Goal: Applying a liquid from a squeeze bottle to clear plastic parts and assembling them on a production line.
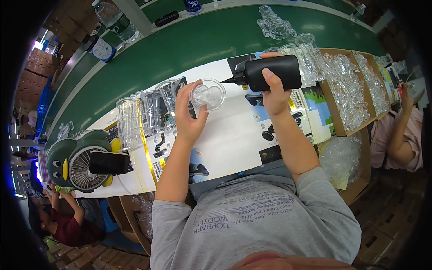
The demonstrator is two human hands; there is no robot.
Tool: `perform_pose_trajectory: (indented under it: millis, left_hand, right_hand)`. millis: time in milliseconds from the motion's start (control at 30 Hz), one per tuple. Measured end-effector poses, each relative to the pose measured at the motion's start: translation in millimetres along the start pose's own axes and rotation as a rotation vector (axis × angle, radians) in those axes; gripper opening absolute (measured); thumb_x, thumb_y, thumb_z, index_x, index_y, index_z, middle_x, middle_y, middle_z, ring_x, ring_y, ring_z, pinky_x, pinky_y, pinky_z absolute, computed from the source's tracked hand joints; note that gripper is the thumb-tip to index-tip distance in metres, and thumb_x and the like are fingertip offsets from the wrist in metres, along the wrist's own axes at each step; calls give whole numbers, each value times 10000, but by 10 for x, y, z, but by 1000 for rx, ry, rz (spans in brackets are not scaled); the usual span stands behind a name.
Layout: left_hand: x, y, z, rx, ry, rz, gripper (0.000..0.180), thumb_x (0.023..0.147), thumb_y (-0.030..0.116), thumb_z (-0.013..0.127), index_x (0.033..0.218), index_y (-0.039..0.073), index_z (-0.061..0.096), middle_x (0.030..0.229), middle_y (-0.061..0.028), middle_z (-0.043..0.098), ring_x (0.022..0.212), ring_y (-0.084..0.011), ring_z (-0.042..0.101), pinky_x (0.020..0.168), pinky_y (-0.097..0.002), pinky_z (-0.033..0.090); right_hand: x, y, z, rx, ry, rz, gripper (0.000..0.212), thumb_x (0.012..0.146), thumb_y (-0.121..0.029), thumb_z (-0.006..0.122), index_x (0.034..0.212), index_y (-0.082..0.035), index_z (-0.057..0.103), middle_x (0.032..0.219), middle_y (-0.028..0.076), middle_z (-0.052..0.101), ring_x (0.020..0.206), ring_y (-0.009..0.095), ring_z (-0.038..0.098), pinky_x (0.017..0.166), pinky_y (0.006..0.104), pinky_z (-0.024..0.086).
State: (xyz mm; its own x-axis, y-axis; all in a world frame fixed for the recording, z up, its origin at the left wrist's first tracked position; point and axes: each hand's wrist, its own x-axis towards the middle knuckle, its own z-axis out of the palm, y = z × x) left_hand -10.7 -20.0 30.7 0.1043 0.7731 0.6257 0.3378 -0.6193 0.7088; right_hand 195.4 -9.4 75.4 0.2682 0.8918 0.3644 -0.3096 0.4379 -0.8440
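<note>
My left hand (186,114) is closed around a clear, round-rimmed cup-like piece (209,94), its open end turned up towards me. In my right hand (274,92) lies a black squeeze bottle (285,69) on its side, with the thumb across it. The bottle's thin black nozzle (231,80) points left and meets the rim of the clear piece in the picture; whether it touches, I cannot tell. Several tall clear cylinders (128,119) stand to the left of my left hand. More clear cylinders (307,49) are grouped beyond my right hand.
Cardboard trays (340,128) of small clear parts stand on the right. A green penguin-shaped fan (85,168) with a black phone (109,163) before it is at left. A water bottle (118,24) stands at the back left. Co-workers sit on both sides.
</note>
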Motion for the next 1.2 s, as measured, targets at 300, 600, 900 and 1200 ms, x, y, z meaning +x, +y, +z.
perform_pose_trajectory:
  millis: [300, 600, 900, 1200]
  left_hand:
    - [3, -29, -6, -57, 58, -41, 464, 691, 0, 565, 1151, -5, 513, 1131, -147, 542, 1082, -278, 502, 970, -371, 362]
    - [13, 17, 5, -45, 12, -18, 452, 697, 18, 579, 1145, -9, 526, 1133, -136, 551, 1071, -265, 504, 963, -360, 365]
    - [18, 34, 6, -28, -42, 11, 451, 689, 14, 593, 1137, -1, 542, 1126, -131, 561, 1060, -269, 527, 935, -357, 394]
    - [27, 72, 18, 1, -55, 19, 453, 662, 18, 592, 1114, -1, 559, 1099, -135, 572, 1039, -278, 539, 913, -358, 412]
  right_hand:
    - [-4, 24, -6, -3, -34, 3, 371, 695, -151, 599, 1029, 4, 554, 946, 85, 541, 786, 138, 561, 679, 238, 486]
    - [0, 18, -21, 8, -9, 18, 365, 698, -149, 600, 1024, 9, 557, 962, 91, 551, 785, 139, 569, 657, 234, 494]
    - [9, 24, -17, 9, -4, -12, 368, 694, -141, 598, 1025, 13, 549, 991, 96, 555, 786, 142, 569, 675, 243, 496]
    - [1, 12, -20, 11, 9, -5, 370, 692, -138, 601, 1027, 10, 550, 989, 92, 558, 794, 139, 565, 697, 246, 489]
